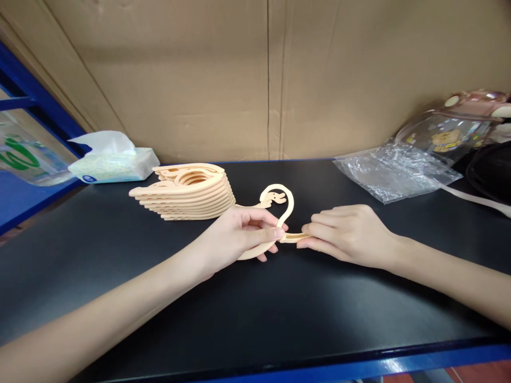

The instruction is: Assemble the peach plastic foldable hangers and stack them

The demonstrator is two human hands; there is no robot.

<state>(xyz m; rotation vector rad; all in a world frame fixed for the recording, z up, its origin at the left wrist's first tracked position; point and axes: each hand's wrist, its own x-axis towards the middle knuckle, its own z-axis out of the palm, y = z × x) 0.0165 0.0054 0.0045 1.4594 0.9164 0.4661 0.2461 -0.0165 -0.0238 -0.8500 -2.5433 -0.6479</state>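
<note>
A cream plastic clothes hanger (290, 205) is held between both hands above the black tabletop, its curved hook pointing up and away from me. My left hand (249, 231) pinches it at the base of the hook, thumb on top. My right hand (345, 234) grips the end of its right arm between thumb and fingers. Part of the hanger is hidden behind my left fingers. Just beyond my left hand stands a stack of several matching folded hangers (191, 197). A small cream piece with a notched end (275, 198) shows behind the hook; whether it belongs to the held hanger I cannot tell.
A tissue pack (115, 164) lies at the back left, beside a clear bottle (34, 157) with a green mark. Crumpled clear plastic bags (399, 170) and a transparent bottle (451, 133) with a bear picture are at the back right. Cardboard (223, 80) walls off the rear.
</note>
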